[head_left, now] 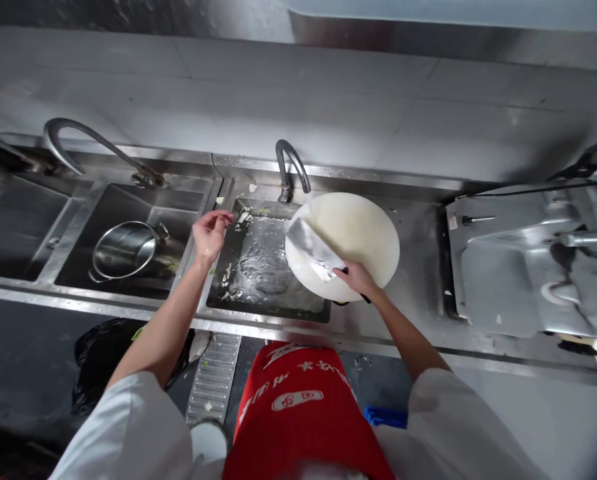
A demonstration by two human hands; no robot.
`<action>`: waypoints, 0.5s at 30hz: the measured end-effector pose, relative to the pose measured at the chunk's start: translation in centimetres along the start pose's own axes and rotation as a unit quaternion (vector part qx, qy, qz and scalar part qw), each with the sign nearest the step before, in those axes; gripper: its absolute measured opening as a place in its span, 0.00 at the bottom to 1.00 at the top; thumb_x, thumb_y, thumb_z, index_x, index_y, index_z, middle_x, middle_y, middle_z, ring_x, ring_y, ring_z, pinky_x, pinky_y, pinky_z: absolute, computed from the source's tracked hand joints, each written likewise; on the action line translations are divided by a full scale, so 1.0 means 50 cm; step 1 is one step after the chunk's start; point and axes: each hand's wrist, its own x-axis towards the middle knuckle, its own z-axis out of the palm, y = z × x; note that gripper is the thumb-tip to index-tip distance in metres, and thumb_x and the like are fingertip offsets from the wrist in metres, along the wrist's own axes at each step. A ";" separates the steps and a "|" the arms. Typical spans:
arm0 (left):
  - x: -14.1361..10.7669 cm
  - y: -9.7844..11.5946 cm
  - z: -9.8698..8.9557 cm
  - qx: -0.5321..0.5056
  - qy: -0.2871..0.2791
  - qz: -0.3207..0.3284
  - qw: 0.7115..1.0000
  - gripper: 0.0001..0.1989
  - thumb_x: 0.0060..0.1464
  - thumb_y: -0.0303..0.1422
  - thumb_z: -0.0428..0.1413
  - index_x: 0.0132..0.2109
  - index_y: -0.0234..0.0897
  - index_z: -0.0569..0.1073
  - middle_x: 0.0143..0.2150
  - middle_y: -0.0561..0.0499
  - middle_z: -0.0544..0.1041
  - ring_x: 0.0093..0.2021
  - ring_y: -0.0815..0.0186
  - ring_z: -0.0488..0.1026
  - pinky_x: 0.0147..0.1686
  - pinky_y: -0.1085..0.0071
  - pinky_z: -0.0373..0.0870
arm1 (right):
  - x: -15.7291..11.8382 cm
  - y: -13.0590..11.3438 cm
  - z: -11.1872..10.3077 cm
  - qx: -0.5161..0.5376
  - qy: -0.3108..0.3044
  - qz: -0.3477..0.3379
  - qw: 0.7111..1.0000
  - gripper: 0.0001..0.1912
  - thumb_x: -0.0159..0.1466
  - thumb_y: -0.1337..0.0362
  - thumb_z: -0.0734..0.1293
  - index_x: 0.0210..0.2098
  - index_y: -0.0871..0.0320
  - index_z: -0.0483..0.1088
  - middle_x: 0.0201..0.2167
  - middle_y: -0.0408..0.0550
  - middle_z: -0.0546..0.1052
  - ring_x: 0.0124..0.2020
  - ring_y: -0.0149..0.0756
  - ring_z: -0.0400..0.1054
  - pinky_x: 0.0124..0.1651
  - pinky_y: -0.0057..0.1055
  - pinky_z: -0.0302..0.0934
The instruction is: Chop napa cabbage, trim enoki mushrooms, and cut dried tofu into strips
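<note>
My right hand point(354, 277) is closed round the black handle of a broad-bladed cleaver point(313, 245). The blade lies over the left part of a round white cutting board point(366, 233), which overlaps the right edge of a sink point(266, 257) with water in it. Above the blade stands a curved faucet point(292, 163), and its stream seems to reach the board's upper left edge. My left hand point(211, 233) hovers at the sink's left edge with its fingers bent together; whether something small is between them I cannot make out. Pale scraps point(245, 217) lie in the sink.
In the sink to the left sits a steel pot point(124, 249), under a second curved faucet point(86, 137). Metal equipment point(503, 280) stands at the right. On the floor are a black bag point(101, 360) and a drain grate point(213, 377). A steel shelf point(258, 23) juts out above.
</note>
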 end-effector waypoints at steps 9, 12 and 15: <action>0.151 -0.047 0.245 0.188 -0.228 0.082 0.952 0.18 0.58 0.27 0.56 0.54 0.26 0.79 0.60 0.35 0.76 0.58 0.51 0.74 0.64 0.52 0.67 | -0.136 0.269 -0.007 0.174 0.148 0.231 0.946 0.27 0.63 0.35 0.65 0.29 0.53 0.64 0.13 0.40 0.68 0.16 0.37 0.66 0.26 0.30 0.60; 0.204 -0.037 0.338 0.203 -0.289 0.078 0.932 0.18 0.55 0.21 0.57 0.53 0.25 0.79 0.59 0.35 0.76 0.62 0.50 0.72 0.68 0.50 0.62 | -0.130 0.208 0.043 0.083 0.126 0.216 0.965 0.23 0.68 0.41 0.64 0.32 0.56 0.68 0.20 0.48 0.76 0.25 0.40 0.74 0.31 0.30 0.62; 0.245 -0.038 0.396 0.190 -0.280 0.045 0.940 0.08 0.56 0.21 0.59 0.42 0.24 0.81 0.43 0.40 0.81 0.52 0.57 0.76 0.64 0.56 0.67 | -0.108 0.088 0.103 -0.016 0.061 0.166 0.984 0.19 0.72 0.48 0.64 0.41 0.59 0.73 0.36 0.58 0.83 0.41 0.45 0.79 0.40 0.30 0.63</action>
